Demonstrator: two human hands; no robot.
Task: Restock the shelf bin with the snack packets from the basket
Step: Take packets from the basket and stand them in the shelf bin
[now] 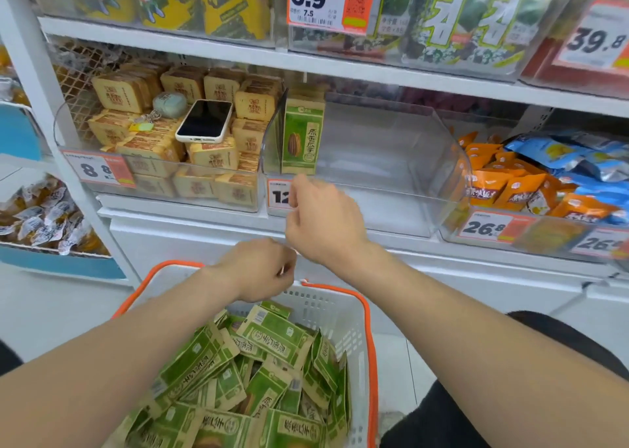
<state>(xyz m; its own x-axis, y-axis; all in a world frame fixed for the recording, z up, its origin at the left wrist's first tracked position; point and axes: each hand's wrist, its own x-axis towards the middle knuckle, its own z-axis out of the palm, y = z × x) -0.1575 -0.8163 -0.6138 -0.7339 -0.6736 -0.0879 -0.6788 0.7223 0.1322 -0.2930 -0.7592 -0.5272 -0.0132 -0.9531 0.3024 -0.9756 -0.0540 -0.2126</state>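
A white basket with an orange rim [369,314] sits low in front of me, holding several green-and-tan snack packets [258,372]. The clear shelf bin [391,161] holds one such packet [301,136] standing upright against its left wall. My right hand [323,219] hovers at the bin's front lip, over the price tag, with its fingers loosely curled and nothing in them. My left hand [258,270] hangs over the basket's far rim, just above the packets, fingers curled downward with no packet visible in it.
Left of the bin is a bin of tan packets [153,161] with a phone [205,120] and keys lying on top. To the right is a bin of orange and blue packets [531,182]. Shelves with price tags run above.
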